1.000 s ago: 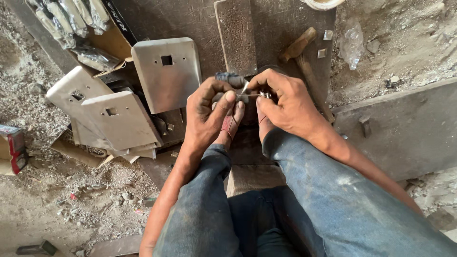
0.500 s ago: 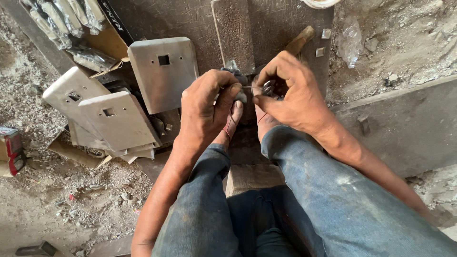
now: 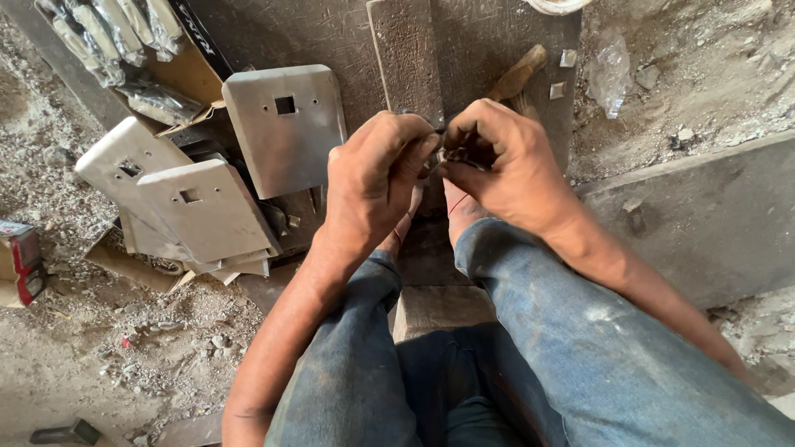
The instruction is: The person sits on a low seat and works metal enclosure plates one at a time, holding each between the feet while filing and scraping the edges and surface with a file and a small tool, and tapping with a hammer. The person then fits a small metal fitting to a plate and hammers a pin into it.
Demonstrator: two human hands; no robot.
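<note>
The small dark metal part sits pinched between both our hands above the feet: our right hand clamps it, our left hand closes on it from the left.

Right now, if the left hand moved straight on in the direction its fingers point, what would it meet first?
The left hand points toward the right hand, and their fingertips already meet around a small dark part. It would probably press against that part and the right fingers first; depth is unclear.
</note>
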